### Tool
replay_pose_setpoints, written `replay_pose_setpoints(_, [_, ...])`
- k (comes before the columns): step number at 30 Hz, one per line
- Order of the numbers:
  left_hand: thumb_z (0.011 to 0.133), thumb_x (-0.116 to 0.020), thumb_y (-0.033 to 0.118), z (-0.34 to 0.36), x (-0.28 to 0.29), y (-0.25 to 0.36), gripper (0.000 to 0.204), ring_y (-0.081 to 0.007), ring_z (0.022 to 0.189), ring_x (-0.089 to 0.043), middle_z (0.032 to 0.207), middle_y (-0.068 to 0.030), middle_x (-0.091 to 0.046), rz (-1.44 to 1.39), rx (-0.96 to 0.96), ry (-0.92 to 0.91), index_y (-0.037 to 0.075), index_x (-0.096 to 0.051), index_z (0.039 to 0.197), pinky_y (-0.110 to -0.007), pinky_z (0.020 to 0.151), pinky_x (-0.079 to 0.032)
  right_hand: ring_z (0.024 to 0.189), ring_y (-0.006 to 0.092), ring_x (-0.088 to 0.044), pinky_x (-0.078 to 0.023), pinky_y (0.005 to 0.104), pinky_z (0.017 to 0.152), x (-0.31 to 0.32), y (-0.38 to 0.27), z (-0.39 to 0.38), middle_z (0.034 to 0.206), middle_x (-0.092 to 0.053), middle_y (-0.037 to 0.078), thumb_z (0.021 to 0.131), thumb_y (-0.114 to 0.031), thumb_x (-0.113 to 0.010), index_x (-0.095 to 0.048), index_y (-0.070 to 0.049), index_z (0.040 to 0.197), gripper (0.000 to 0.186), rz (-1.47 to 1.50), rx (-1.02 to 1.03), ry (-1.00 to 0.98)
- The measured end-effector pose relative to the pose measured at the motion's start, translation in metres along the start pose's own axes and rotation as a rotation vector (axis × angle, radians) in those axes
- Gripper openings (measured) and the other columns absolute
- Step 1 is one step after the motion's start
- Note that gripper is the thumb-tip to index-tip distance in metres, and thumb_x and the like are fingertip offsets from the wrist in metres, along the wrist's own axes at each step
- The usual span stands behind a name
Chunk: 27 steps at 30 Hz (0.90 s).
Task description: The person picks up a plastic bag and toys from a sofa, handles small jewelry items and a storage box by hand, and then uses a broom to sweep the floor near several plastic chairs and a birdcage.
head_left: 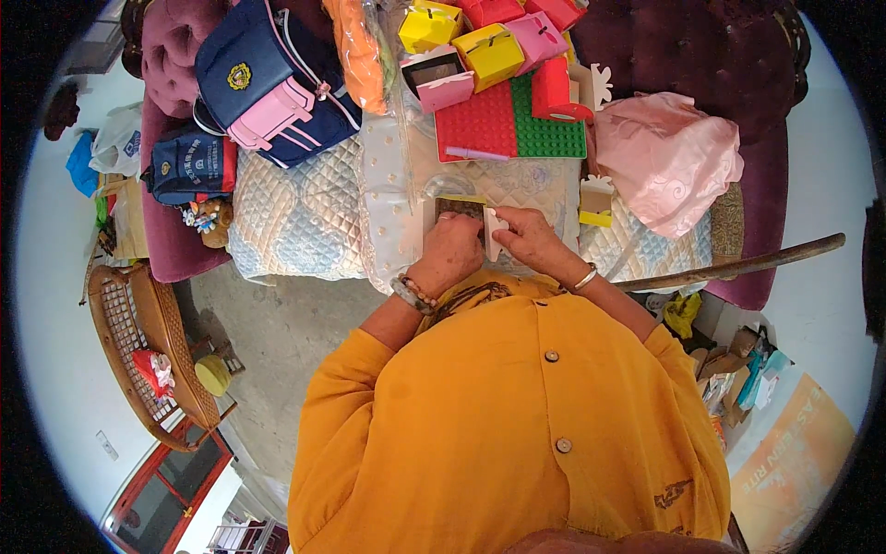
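A small cardboard box (460, 198) with a yellow edge stands open just in front of me on the cloth-covered table. My left hand (453, 247) is closed, its curled fingers at the box's opening. Whatever those fingertips hold is hidden by the hand and the box. On the box's right side, a pale flap (495, 227) is pinched between the thumb and fingers of my right hand (535, 242). Both wrists wear bangles. Beyond the box lies a red and green studded board (475, 118) with a pinkish strip on its near edge.
Several yellow, red and pink folded boxes (489, 57) pile up behind the board. A yellow-edged box (595, 201) and pink satin fabric (666, 159) are to the right. A wooden stick (738, 268) juts out right. Left are a navy-pink backpack (258, 88) and a wicker seat (143, 342).
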<state>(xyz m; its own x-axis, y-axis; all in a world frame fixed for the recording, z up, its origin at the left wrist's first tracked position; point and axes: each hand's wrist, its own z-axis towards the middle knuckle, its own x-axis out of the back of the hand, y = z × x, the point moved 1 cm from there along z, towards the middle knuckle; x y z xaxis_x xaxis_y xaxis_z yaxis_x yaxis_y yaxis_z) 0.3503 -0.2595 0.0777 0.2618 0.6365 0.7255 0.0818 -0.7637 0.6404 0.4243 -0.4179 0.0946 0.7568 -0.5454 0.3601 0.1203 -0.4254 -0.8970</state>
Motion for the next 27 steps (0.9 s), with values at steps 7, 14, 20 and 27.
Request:
replay_pose_setpoints(7, [0.073,-0.053,0.001,0.019,-0.013,-0.014,0.027,-0.0436,0.080,-0.057,0.091,-0.0267,-0.060,-0.074,0.086,0.342,-0.002,-0.060,0.099,-0.049,0.074,-0.046,0.064,0.0165,-0.052,-0.044,0.0303,0.060,0.001,0.004,0.003,0.071,-0.057,0.013,0.081,-0.008,-0.056,-0.058,0.003,0.104,0.026,0.019,0.004,-0.029])
replay_pose_setpoints(14, [0.077,-0.060,0.010,0.034,-0.048,-0.038,0.025,-0.0420,0.092,-0.058,0.094,-0.0258,-0.062,-0.236,0.328,0.133,-0.004,-0.061,0.097,-0.045,0.079,-0.048,0.063,0.0152,-0.050,-0.043,0.0294,0.058,-0.005,0.015,0.002,0.071,-0.056,0.013,0.081,-0.006,-0.055,-0.057,0.004,0.104,0.025,0.052,0.034,0.016])
replay_pose_setpoints(20, [0.081,-0.056,0.019,0.050,-0.068,-0.057,0.021,-0.0358,0.086,-0.063,0.091,-0.0193,-0.066,-0.084,0.305,0.161,0.002,-0.068,0.086,-0.041,0.072,-0.050,0.069,0.0390,-0.057,-0.045,0.0433,0.063,-0.010,0.012,0.000,0.073,-0.057,0.023,0.078,-0.010,-0.055,-0.056,0.002,0.087,0.015,0.043,0.012,0.037])
replay_pose_setpoints(27, [0.082,-0.052,0.026,0.053,-0.081,-0.066,0.027,-0.0319,0.079,-0.063,0.090,-0.0131,-0.067,0.342,0.197,0.198,0.006,-0.068,0.090,-0.040,0.071,-0.050,0.064,0.0110,-0.047,-0.042,0.0271,0.058,-0.003,0.018,0.002,0.070,-0.054,0.009,0.082,-0.007,-0.055,-0.057,0.005,0.097,0.020,0.060,0.054,-0.005])
